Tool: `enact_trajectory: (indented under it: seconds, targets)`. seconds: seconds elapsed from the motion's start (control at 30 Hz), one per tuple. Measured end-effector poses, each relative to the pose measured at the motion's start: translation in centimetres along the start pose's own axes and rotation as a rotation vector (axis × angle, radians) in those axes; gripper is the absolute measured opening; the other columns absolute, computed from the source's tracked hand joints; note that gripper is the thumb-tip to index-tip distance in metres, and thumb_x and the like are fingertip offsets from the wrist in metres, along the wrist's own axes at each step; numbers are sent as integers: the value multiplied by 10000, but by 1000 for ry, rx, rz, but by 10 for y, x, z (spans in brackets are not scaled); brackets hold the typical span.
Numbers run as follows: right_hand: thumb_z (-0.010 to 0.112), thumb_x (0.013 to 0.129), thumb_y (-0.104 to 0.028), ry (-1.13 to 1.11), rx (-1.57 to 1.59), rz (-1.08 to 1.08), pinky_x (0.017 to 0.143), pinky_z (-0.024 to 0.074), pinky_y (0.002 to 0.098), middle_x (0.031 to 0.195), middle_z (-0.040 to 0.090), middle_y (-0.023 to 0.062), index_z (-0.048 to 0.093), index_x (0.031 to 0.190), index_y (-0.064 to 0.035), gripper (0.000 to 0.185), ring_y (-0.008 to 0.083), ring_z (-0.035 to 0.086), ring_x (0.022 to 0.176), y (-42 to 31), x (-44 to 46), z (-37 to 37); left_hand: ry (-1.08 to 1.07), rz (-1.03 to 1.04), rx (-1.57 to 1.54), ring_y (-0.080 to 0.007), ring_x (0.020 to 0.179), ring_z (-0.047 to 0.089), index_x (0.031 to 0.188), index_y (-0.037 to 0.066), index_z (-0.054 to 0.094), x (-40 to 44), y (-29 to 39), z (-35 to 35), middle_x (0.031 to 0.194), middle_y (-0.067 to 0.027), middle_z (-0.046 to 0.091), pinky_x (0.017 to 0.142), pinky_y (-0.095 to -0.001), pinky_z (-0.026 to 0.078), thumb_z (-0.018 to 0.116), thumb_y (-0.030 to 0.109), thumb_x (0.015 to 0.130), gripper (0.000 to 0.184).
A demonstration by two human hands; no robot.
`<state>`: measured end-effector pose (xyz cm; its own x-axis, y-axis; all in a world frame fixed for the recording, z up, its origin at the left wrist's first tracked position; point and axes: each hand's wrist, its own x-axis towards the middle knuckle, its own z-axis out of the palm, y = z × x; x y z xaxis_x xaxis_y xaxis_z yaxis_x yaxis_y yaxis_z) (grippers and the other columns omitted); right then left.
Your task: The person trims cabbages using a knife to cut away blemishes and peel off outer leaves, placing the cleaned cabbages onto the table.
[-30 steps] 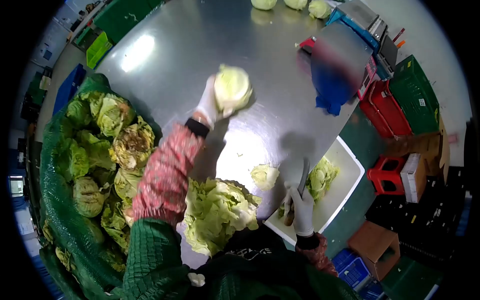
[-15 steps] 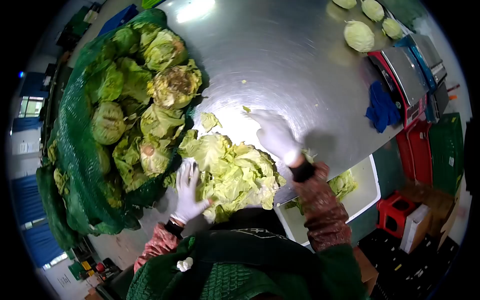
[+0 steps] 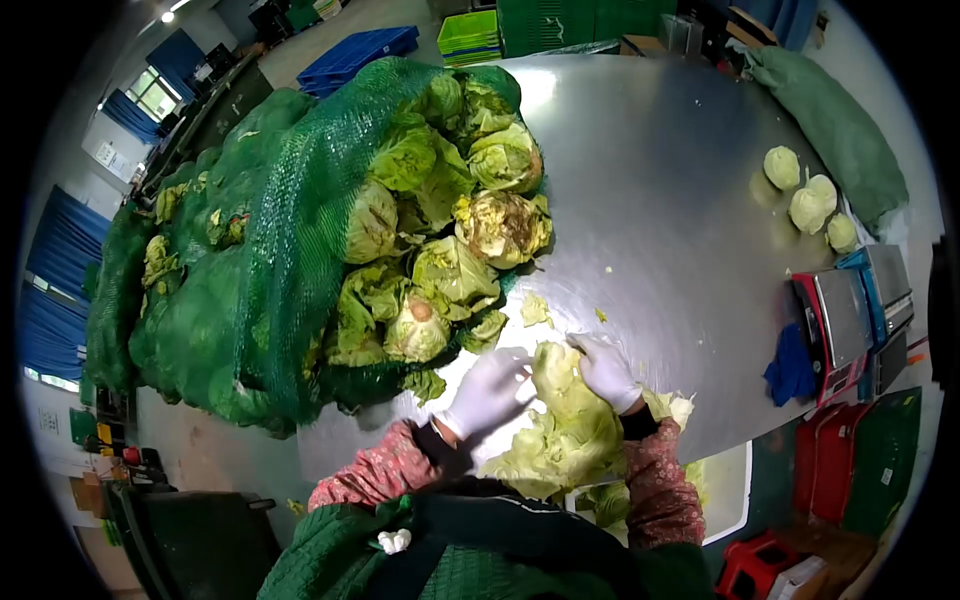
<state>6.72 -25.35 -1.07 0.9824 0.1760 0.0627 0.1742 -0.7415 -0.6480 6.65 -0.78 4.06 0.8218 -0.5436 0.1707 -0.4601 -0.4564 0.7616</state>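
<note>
A pile of loose pale-green cabbage leaves (image 3: 560, 440) lies at the near edge of the steel table, partly hiding a white bin. My left hand (image 3: 488, 392), in a white glove, is at the pile's left side, its fingers apart and slightly bent toward the leaves. On the other side my gloved right hand (image 3: 607, 372) curls against the upper leaves; its fingertips are partly hidden, and whether they grip a leaf is unclear. Leaf scraps (image 3: 536, 310) lie beyond the hands. A green mesh sack (image 3: 300, 220) to the left holds several cabbages (image 3: 505, 228), some browned.
Several trimmed cabbages (image 3: 812, 205) sit at the table's far right, near a green sack (image 3: 830, 130). Scales (image 3: 840, 320) and a blue cloth (image 3: 790, 365) line the right edge. A white bin (image 3: 738, 490) with leaves stands below the near edge. More filled sacks (image 3: 200, 320) are at left.
The view has swung, so the scene sits farther right and lower. My right hand has come back from the bare tabletop to the leaves, which are now bunched higher between both hands.
</note>
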Motion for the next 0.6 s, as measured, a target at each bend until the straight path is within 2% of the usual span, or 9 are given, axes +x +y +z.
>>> enact_trajectory:
  seconds: [0.07, 0.1, 0.13, 0.2, 0.23, 0.3, 0.43, 0.53, 0.6]
  targets:
    - [526, 828, -72, 129, 183, -22, 883, 486, 401, 1102, 678, 159, 602, 1288, -91, 467, 344, 621, 1027, -1, 18, -12, 404, -203, -241, -282, 940, 656, 1049, 34, 683, 50, -21, -34, 1031, -122, 691, 880, -409, 506, 601, 120, 915, 179]
    - [521, 910, -134, 174, 291, 47, 729, 539, 383, 1098, 681, 146, 592, 1297, -85, 396, 310, 670, 901, 9, 31, 0, 522, -172, -193, -319, 924, 655, 1012, 26, 688, 77, -31, -51, 1015, -147, 691, 870, -416, 510, 565, 113, 927, 173]
    - [521, 910, -134, 185, 272, 59, 729, 539, 383, 1098, 681, 146, 592, 1297, -85, 396, 310, 670, 901, 3, 45, -9, 641, -141, -151, -355, 907, 654, 975, 18, 693, 106, -41, -66, 999, -172, 690, 861, -422, 515, 530, 107, 938, 189]
    - [499, 1007, -254, 100, 861, 569, 568, 565, 304, 1141, 667, 103, 536, 1358, -76, 396, 180, 694, 821, -21, 87, -34, 668, -204, 27, -423, 925, 642, 1010, -8, 663, 161, -90, -79, 1030, -228, 677, 853, -453, 512, 468, 205, 964, 292]
    - [499, 1007, -254, 115, 848, 573, 568, 565, 304, 1141, 667, 103, 536, 1358, -76, 396, 180, 694, 821, -17, 110, -32, 664, -195, 11, -423, 925, 642, 1010, -8, 663, 180, -106, -79, 1030, -228, 677, 853, -453, 512, 468, 205, 964, 292]
    - [471, 1029, -306, 185, 986, 630, 455, 532, 273, 1149, 646, 73, 513, 1366, -82, 407, 159, 687, 753, 7, 153, -16, 338, -555, 366, -468, 994, 619, 1140, -27, 588, 210, -125, -78, 1048, -288, 656, 882, -494, 484, 392, 315, 976, 427]
    - [497, 1024, -380, 189, 1152, 625, 590, 577, 292, 1127, 640, 46, 536, 1317, -71, 427, 142, 630, 853, 4, 212, 7, 400, -701, 114, -500, 1061, 578, 1253, -4, 464, 223, -130, -67, 1113, -312, 626, 918, -537, 441, 359, 381, 980, 484]
    - [477, 1035, -389, 183, 1056, 657, 643, 600, 320, 1101, 651, 50, 552, 1264, -75, 395, 163, 650, 844, 5, 222, 17, 448, -609, 32, -493, 1052, 583, 1237, 19, 482, 218, -123, -69, 1158, -300, 613, 917, -529, 444, 357, 378, 984, 457]
    - [454, 1044, -393, 132, 1448, 683, 666, 611, 347, 1069, 667, 68, 544, 1227, -62, 389, 191, 681, 820, 15, 207, 16, 445, -594, 15, -481, 1039, 589, 1252, 43, 483, 209, -113, -70, 1194, -287, 600, 916, -520, 444, 393, 344, 972, 421]
